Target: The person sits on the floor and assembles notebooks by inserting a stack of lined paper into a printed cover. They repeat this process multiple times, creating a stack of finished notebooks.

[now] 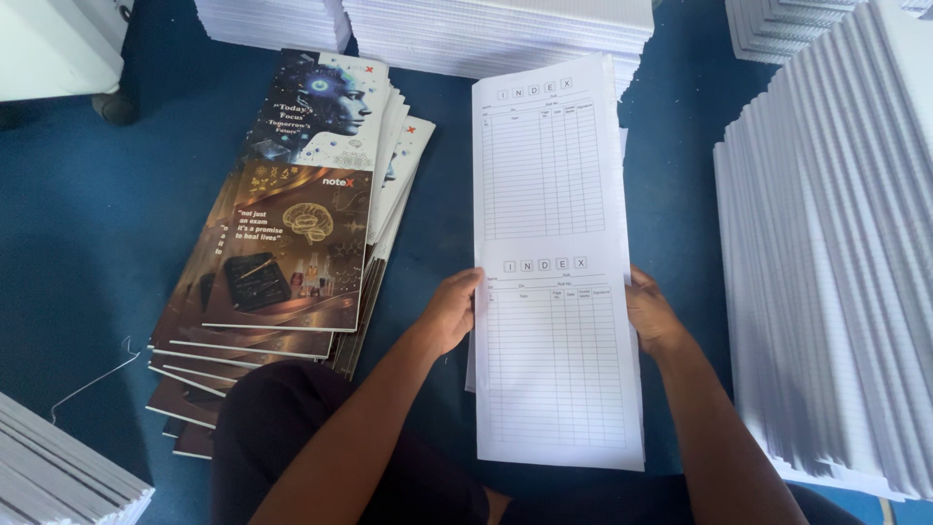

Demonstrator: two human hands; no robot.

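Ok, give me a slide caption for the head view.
Both hands, left and right, hold a printed sheet beside stacked covers.

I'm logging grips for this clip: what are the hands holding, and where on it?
Both hold one tall printed sheet: left hand on its left edge, right hand on its right edge, about mid-height.

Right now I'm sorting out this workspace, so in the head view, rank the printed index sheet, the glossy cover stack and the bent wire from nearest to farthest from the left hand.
1. Printed index sheet: gripped at its left edge by the left hand.
2. Glossy cover stack: on the blue floor, just left of that hand.
3. Bent wire: farthest, by the picture's left edge.
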